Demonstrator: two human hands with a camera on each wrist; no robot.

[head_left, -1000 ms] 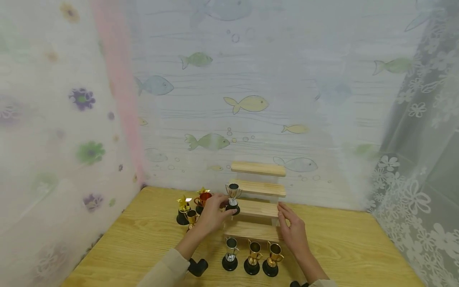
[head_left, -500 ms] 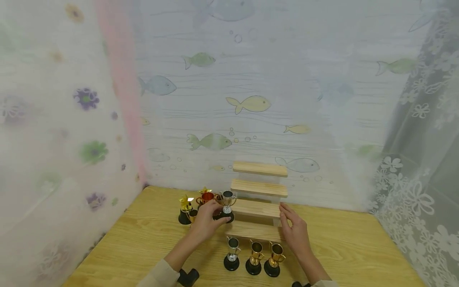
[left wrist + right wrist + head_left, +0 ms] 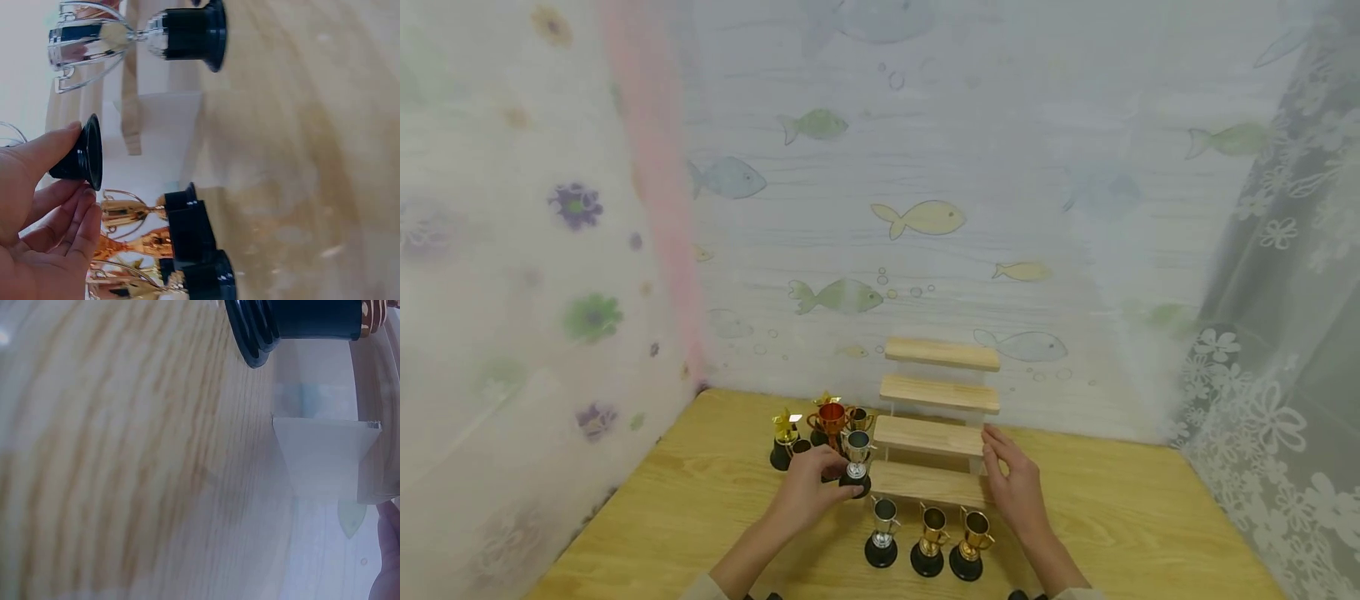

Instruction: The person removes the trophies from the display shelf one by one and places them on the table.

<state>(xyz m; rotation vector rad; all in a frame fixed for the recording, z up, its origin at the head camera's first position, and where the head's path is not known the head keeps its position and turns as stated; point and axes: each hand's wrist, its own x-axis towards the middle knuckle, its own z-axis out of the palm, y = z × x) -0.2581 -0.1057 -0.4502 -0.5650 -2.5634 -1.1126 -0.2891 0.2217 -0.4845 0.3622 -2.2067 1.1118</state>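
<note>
My left hand [image 3: 808, 493] pinches a small silver trophy cup [image 3: 856, 450] by its black base [image 3: 78, 159], thumb on one side and fingers on the other. The cup is upright, just left of the lowest step of a stepped wooden display stand [image 3: 928, 435]. At the stand's right end my right hand [image 3: 1017, 482] rests with straight fingers against the edge of a step. In front of the stand stand a silver trophy [image 3: 882, 529] and two gold ones, a middle one [image 3: 931, 537] and a right one [image 3: 973, 540]. The steps hold no trophies.
Left of the stand several trophies cluster: a gold star trophy [image 3: 786, 429], a red cup [image 3: 831, 417] and small gold cups such as the rear one [image 3: 859, 418]. All stand on the wood-grain table [image 3: 1112, 500]. A fish-patterned curtain [image 3: 925, 125] hangs close behind.
My left hand has carried the silver trophy cup left and toward me, from in front of the upper steps to beside the lowest one. The right hand stays at the stand's right end.
</note>
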